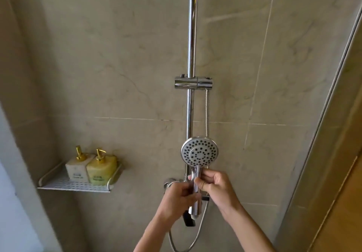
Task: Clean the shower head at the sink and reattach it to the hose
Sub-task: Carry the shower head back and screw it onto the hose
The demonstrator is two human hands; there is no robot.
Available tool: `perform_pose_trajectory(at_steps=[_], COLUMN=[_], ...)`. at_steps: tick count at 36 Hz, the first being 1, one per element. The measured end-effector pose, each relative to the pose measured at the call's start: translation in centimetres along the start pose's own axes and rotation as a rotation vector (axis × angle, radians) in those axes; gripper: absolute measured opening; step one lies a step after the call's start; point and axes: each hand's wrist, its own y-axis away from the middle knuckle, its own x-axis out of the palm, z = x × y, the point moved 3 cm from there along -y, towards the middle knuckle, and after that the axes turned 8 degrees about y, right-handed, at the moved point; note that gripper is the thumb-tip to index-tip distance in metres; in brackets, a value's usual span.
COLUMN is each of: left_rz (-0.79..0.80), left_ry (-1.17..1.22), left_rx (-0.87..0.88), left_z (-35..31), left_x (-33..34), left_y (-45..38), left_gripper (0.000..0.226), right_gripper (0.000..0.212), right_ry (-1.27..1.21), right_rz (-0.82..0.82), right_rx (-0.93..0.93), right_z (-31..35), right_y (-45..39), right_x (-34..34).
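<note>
While the shower head point(199, 152) faces the camera at lower centre, the right hand point(216, 183) pinches its handle and the left hand point(180, 197) apparently grips lower down.

Large beige marbled wall tiles point(117, 56) with pale grout lines cover the shower corner. A white perforated shelf point(58, 185) is fixed in the left corner, carrying two pump bottles point(92, 168). Warm wood panelling point(344, 212) shows at the right edge.
</note>
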Motion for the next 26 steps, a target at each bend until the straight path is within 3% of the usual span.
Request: perform_pose_trajectory(at_steps=[10, 26], left_rz=[-0.001, 0.003], left_ry=[-0.049, 0.011], left_rx=[0.061, 0.117], left_z=[-4.0, -10.7], left_x=[0.7, 0.5], left_y=[-4.6, -9.0], left_gripper=[0.024, 0.021], right_gripper=[0.025, 0.026], right_ry=[0.051, 0.056], right_rz=[-0.040, 0.085], right_rx=[-0.091, -0.241], right_z=[3.4, 9.2], right_y=[-3.5, -8.6], right_x=[-2.6, -5.6])
